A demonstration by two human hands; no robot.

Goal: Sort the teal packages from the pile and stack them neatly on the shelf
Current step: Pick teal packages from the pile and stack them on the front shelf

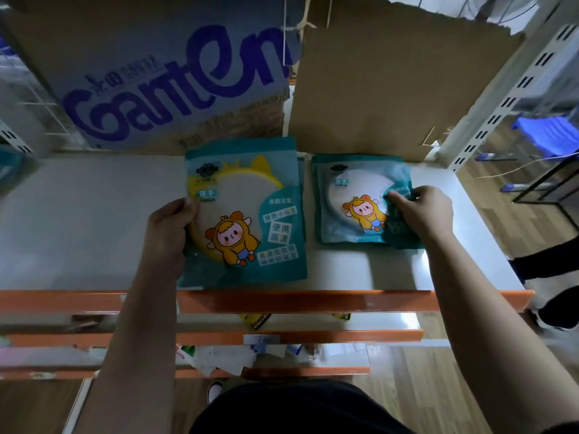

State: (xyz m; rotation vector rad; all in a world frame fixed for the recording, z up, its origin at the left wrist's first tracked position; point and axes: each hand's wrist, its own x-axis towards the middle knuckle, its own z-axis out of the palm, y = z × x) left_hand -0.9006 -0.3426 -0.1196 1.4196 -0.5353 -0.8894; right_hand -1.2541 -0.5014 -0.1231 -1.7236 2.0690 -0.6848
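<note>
Teal package (247, 214) with a yellow-rimmed mirror lies over the white shelf (78, 214), its lower edge at the shelf's orange front lip. I cannot tell whether it rests there or hangs just above. My left hand (169, 233) grips its left edge, thumb on top. Toward the shelf's right end sits a stack of teal packages (354, 208). My right hand (423, 211) pinches its right edge, fingers (399, 198) curled onto the top pack.

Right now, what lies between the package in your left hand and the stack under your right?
Only a narrow bare strip of the white shelf; the head view shows the left-hand package and the right stack apart.
</note>
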